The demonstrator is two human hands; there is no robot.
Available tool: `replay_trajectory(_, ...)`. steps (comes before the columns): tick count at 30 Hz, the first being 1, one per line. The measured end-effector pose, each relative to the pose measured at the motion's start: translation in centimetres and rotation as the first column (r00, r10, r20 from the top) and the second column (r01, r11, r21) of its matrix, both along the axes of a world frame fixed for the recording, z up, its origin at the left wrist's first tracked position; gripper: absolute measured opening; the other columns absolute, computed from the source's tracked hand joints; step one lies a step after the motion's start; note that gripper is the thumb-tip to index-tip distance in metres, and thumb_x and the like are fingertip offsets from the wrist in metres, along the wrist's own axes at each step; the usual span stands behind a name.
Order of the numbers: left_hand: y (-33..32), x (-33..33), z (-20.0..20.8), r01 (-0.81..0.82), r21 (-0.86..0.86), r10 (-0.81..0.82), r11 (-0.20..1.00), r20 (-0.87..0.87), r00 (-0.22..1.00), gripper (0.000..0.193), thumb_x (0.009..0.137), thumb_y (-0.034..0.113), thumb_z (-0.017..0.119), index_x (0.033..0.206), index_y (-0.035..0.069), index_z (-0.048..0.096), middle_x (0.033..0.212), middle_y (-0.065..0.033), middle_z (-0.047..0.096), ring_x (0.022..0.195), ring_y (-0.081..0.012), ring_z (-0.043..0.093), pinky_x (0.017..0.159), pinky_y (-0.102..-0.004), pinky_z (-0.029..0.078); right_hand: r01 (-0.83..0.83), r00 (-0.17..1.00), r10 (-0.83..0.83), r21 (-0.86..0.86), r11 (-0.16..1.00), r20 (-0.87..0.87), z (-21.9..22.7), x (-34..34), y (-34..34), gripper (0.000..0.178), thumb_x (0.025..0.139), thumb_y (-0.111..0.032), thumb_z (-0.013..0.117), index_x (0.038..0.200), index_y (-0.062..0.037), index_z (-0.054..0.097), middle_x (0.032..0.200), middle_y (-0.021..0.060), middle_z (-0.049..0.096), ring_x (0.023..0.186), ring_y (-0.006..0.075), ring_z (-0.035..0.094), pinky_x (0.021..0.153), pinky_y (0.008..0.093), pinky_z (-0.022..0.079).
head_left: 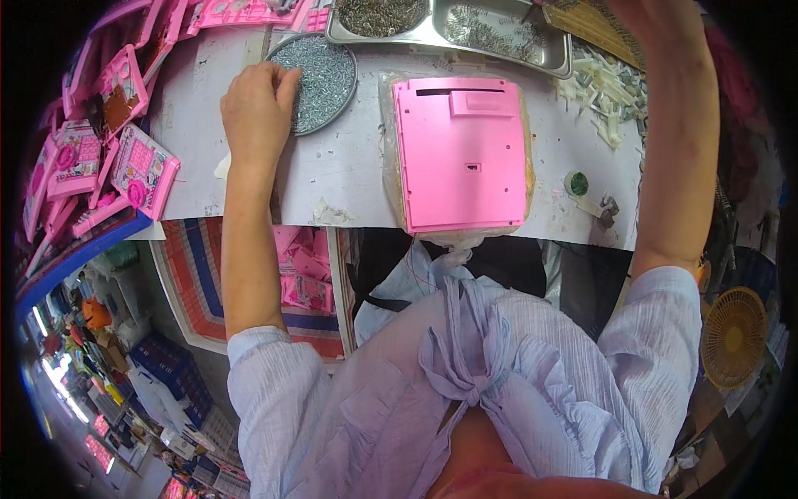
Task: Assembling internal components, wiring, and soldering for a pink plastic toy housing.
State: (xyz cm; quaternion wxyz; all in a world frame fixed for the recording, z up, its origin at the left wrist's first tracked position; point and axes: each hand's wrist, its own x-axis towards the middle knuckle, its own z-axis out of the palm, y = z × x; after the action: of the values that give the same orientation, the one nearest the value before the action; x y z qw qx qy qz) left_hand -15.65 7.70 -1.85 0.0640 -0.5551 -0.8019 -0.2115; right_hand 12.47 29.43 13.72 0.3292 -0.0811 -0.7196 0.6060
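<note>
My left hand (pixel 258 104) rests at the left rim of a round dish (pixel 354 90) filled with small silvery screws (pixel 317 83). Its fingers are bent and drawn together over the screws; anything between them is hidden. To the right of the dish, a pink plastic panel (pixel 461 179) lies flat on a pad wrapped in clear plastic (pixel 529 170). The panel has a slot, a raised block and several small holes. My right hand (pixel 633 15) reaches up to the top edge of the head view, where its fingers are cut off, above a yellowish-brown ridged board (pixel 594 32).
A metal tray (pixel 568 65) holds small coiled metal parts in two compartments. White plastic pieces (pixel 600 96) are heaped at the right, near a small round green-topped container (pixel 576 184). Pink toy casings (pixel 141 170) pile up at the left. More pink parts (pixel 307 266) sit below the table edge.
</note>
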Motion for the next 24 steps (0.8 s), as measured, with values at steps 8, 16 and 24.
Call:
replay_trajectory(8, -1.6, 8.7, 2.4, 0.353, 0.31, -0.427, 0.883, 0.215, 0.878, 0.011, 0.085, 0.017, 0.075, 0.088, 0.008, 0.069, 0.085, -0.0062, 0.069, 0.085, -0.0268, 0.065, 0.079, -0.041, 0.045, -0.172, 0.95, 0.059, -0.354, 0.919, -0.307, -3.9, 3.6, -10.2, 0.03, 0.097, -0.021, 0.063, 0.125, -0.0094, 0.06, 0.073, -0.0048, 0.056, 0.064, 0.0118, 0.052, 0.069, 0.0312, 0.045)
replay_trajectory(16, -4.6, 16.3, 4.1, 0.541, 0.346, -0.629, 0.766, 0.229, 0.743, 0.018, 0.079, 0.015, 0.079, 0.092, 0.012, 0.067, 0.085, -0.0001, 0.064, 0.081, -0.0199, 0.06, 0.085, -0.039, 0.038, -0.173, 0.956, 0.107, -0.231, 0.957, -0.274, -2.5, 5.8, -14.1, 0.025, 0.099, -0.032, 0.064, 0.114, -0.0156, 0.054, 0.064, -0.0065, 0.049, 0.056, 0.0092, 0.048, 0.059, 0.0282, 0.041)
replay_trajectory(24, -4.3, 15.7, 4.7, 0.564, 0.321, -0.633, 0.761, 0.181, 0.753, 0.018, 0.075, 0.015, 0.079, 0.086, 0.012, 0.065, 0.083, 0.0006, 0.062, 0.078, -0.0185, 0.058, 0.085, -0.0408, 0.038, -0.044, 0.971, -0.051, -0.387, 0.921, -0.232, -3.6, 3.6, -15.9, 0.026, 0.096, -0.032, 0.068, 0.108, -0.0142, 0.054, 0.061, -0.0053, 0.049, 0.054, 0.0102, 0.047, 0.056, 0.029, 0.04)
